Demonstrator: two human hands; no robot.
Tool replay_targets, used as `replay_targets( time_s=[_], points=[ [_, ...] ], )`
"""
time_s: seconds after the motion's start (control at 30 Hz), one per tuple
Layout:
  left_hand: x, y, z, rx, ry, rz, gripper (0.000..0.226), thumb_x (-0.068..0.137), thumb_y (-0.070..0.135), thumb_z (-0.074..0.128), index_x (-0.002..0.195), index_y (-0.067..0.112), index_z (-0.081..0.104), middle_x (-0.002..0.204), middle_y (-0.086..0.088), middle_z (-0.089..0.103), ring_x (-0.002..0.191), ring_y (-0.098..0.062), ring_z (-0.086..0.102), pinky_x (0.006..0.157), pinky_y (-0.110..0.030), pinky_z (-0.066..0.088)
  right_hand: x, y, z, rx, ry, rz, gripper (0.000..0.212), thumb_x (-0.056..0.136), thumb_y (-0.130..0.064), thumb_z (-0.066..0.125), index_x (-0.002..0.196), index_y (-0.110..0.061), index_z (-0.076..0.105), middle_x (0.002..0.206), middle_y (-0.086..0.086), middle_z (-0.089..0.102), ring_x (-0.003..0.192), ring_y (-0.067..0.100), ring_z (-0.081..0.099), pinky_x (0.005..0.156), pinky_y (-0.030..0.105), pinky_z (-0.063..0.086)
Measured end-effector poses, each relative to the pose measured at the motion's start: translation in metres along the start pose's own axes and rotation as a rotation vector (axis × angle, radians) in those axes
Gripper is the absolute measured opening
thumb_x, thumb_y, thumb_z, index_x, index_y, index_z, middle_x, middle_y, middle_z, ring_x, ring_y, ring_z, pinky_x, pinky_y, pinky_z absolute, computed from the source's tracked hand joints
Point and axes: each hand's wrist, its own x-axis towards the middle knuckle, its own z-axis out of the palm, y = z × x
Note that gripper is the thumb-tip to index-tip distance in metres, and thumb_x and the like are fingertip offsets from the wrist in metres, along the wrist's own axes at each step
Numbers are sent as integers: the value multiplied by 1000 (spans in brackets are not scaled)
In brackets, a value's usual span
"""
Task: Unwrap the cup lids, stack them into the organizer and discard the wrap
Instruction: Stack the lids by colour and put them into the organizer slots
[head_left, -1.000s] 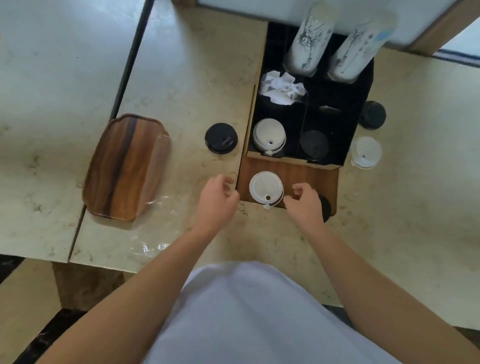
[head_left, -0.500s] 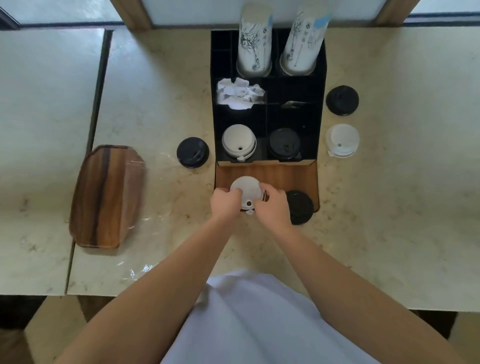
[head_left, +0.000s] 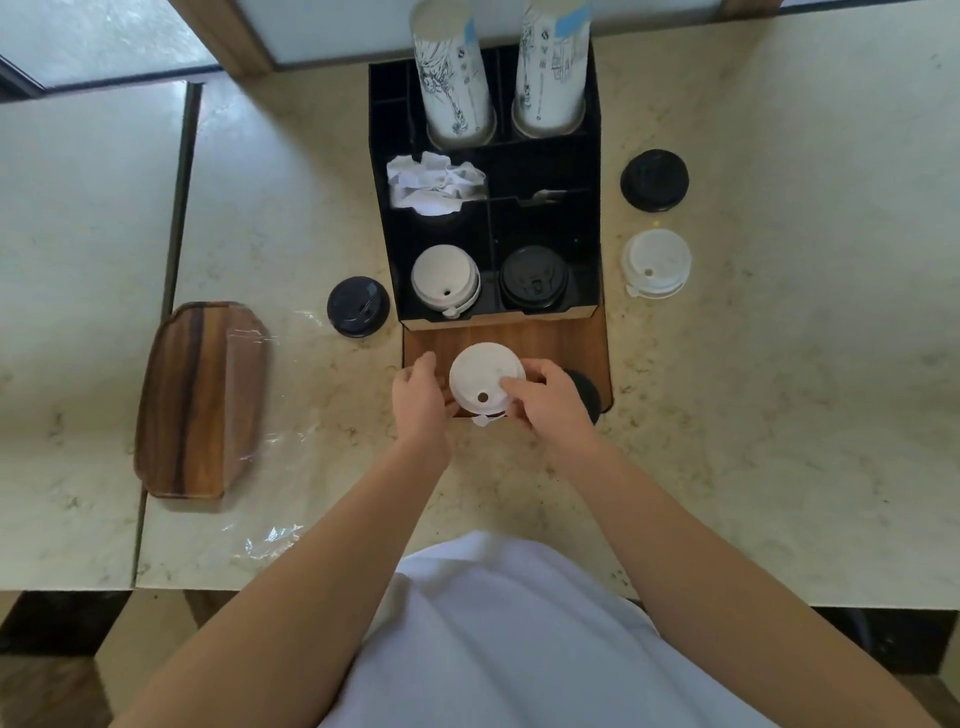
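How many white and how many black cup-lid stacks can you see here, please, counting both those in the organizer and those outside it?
White plastic lid stacks: 3, in the black organizer, on the marble counter, between both hands.
Black plastic lid stacks: 4, in the organizer, left of it, right of it, behind the right hand.
Total: 7.

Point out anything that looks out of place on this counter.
Clear plastic wrap lies loose on the counter and over the wooden tray, not discarded. Lids sit outside the organizer: a black lid on its left, a black lid and a white lid on its right.
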Motion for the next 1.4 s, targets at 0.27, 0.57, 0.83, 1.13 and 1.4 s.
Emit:
replay_targets(
  time_s=[0.27,0.57,0.83,1.13,1.4],
  points=[
    [-28,9,39,-271,-562,-223,37,93,43,61,117,18,71,122,-25,68,102,-39,68,95,-54,52,-9,-12,-41,-39,-125,58,33,92,-40,69,112,-15,62,70,-1,59,43,5,50,39,19,36],
    [-28,12,72,-318,-580,-291,31,96,39,62,112,13,68,108,-22,66,101,-42,62,94,-66,50,50,-69,-126,-546,205,-268,49,82,-67,64,106,-25,63,99,-12,67,89,9,66,72,25,47],
    [-23,14,65,-450,-561,-435,46,95,39,48,126,9,64,129,-24,66,120,-44,60,96,-65,49,113,-101,-163,-1064,421,-490,88,76,-49,79,146,-15,37,145,10,46,128,36,44,101,46,41],
    [-22,14,43,-429,-603,-450,62,95,56,49,137,11,57,136,-21,62,122,-40,61,89,-46,54,114,-93,-159,-900,380,-509,97,67,-54,82,145,-17,38,139,6,52,124,33,49,101,47,45],
    [-32,16,29,-369,-642,-445,66,91,55,56,139,9,55,131,-21,65,117,-40,63,91,-47,55,14,-82,-121,-622,240,-632,105,58,-62,84,145,-34,32,126,-18,47,110,10,52,84,26,51]
  ],
)
